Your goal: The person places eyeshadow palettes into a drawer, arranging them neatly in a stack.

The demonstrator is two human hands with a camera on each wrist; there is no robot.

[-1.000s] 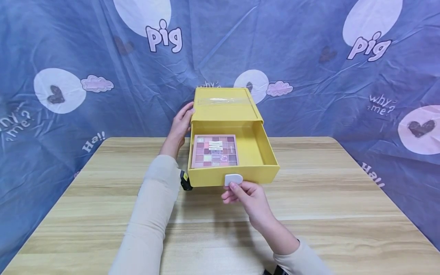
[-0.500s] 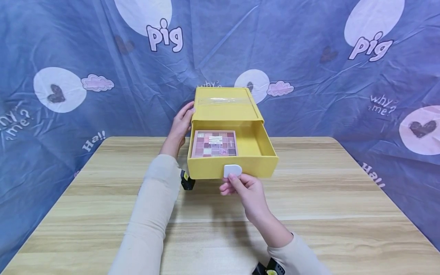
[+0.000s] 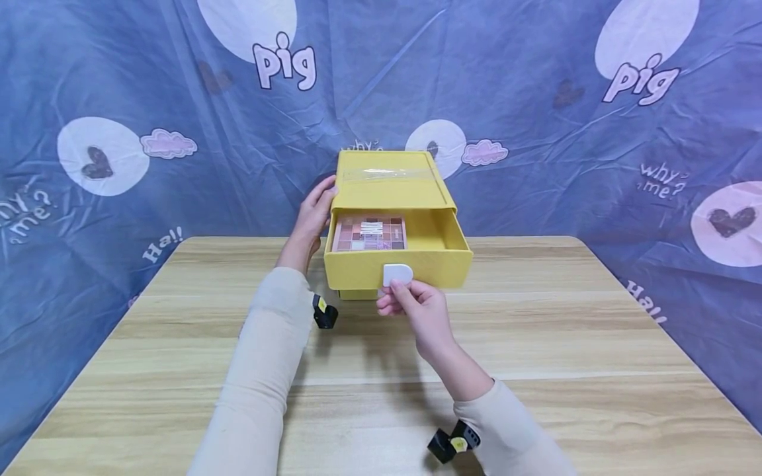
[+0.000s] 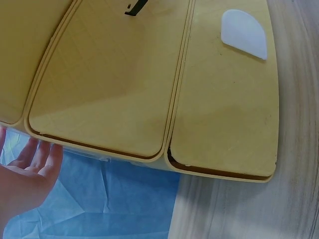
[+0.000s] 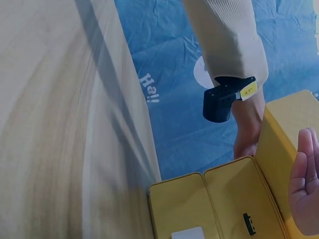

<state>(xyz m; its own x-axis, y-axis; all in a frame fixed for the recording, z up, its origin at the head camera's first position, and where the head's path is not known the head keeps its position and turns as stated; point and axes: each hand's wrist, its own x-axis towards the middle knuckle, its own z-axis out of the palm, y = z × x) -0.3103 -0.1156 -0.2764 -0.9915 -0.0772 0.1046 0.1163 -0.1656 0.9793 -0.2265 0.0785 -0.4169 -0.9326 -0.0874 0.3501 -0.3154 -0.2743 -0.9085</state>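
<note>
A yellow drawer cabinet (image 3: 393, 178) stands upright at the table's far side, its top drawer (image 3: 395, 271) partly pulled out. Inside that drawer, on the left, lies a pink eyeshadow palette (image 3: 370, 234). My right hand (image 3: 423, 314) pinches the drawer's white pull tab (image 3: 397, 274), thumb on its face and other fingers below. My left hand (image 3: 312, 218) rests against the cabinet's left side near the top. In the left wrist view, the left hand's fingers (image 4: 52, 157) lie extended at the cabinet's edge. The palette's near edge is hidden behind the drawer front.
Lower drawers are closed; the middle front (image 4: 99, 84) bears a black bracket (image 4: 137, 7), the bottom one a white tab (image 4: 244, 34). Black wrist cameras (image 3: 324, 312) sit on both arms. A blue patterned cloth (image 3: 536, 119) hangs behind the wooden table (image 3: 595, 370).
The top drawer has slid inward, away from me, with my right hand on its tab and the palette riding inside. My left hand has stayed at the cabinet's side.
</note>
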